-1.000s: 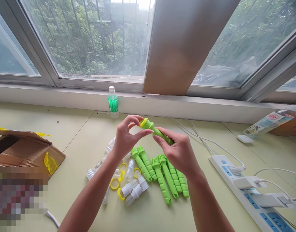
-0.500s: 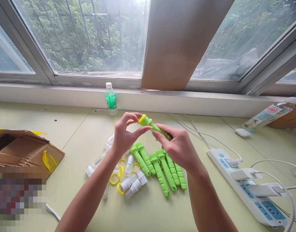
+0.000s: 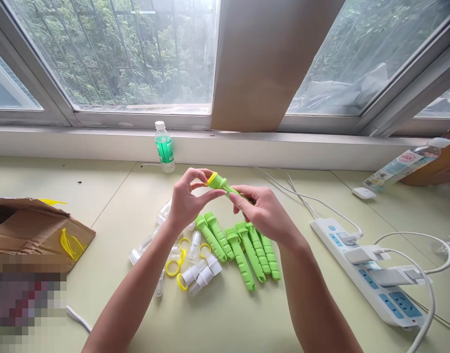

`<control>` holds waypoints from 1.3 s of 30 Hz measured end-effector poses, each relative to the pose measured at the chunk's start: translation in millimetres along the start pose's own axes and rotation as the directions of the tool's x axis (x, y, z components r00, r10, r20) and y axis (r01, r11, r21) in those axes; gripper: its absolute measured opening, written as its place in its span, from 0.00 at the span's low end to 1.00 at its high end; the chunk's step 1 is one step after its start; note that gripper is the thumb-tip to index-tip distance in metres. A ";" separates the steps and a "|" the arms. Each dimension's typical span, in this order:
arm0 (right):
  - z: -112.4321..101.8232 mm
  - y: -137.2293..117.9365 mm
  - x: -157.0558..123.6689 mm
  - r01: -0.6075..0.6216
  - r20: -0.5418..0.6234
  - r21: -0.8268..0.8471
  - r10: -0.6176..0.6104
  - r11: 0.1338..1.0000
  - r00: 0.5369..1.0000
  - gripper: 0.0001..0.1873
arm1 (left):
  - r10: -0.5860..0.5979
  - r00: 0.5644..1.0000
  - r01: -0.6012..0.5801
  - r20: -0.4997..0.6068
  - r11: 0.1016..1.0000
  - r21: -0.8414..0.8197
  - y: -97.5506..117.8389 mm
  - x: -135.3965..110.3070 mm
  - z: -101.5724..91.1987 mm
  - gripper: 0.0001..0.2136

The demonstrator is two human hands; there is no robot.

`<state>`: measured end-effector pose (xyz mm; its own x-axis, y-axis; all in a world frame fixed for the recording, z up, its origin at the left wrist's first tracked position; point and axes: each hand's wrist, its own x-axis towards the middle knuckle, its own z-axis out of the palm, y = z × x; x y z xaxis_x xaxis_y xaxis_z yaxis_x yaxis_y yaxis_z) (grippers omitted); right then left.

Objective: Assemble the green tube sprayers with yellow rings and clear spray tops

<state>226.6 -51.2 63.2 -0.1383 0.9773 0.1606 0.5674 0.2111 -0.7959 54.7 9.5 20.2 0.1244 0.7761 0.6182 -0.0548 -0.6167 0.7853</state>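
My right hand [image 3: 265, 213] is closed around a green plastic handle [image 3: 220, 183], which tilts up to the left with its threaded end out. At that end sits a yellow ring [image 3: 212, 178], pinched by the fingertips of my left hand [image 3: 186, 203], whose thumb lies under the handle's neck. Below on the table are several more green handles [image 3: 243, 262]. Left of them lie loose yellow rings [image 3: 172, 267], clear plastic tubes [image 3: 194, 246] and white pieces with clear ends [image 3: 205, 278]. My left forearm hides part of the tubes.
An open cardboard box [image 3: 37, 225] stands at the left. A green-labelled bottle [image 3: 164, 149] is near the window ledge. On the right, a white power strip [image 3: 364, 274] holds plugs and trailing cables; behind it are a white mouse-like object [image 3: 363, 193] and a leaning bottle [image 3: 405, 164].
The view has shifted slightly. The yellow ring now sits straighter over the threaded end of the green handle, and my right hand has come a little closer to my left.
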 end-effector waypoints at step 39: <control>0.2 0.3 -0.2 -0.097 0.141 0.472 0.034 0.876 0.989 0.10 | 0.078 0.997 -0.078 -0.018 0.997 -0.026 8.4 -0.1 -5.8 0.18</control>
<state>226.6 -51.4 62.9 -0.2324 0.9713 0.0499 0.1277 0.0813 -0.9885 48.5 5.0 27.0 0.1017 0.7281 0.6778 -0.0906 -0.6718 0.7352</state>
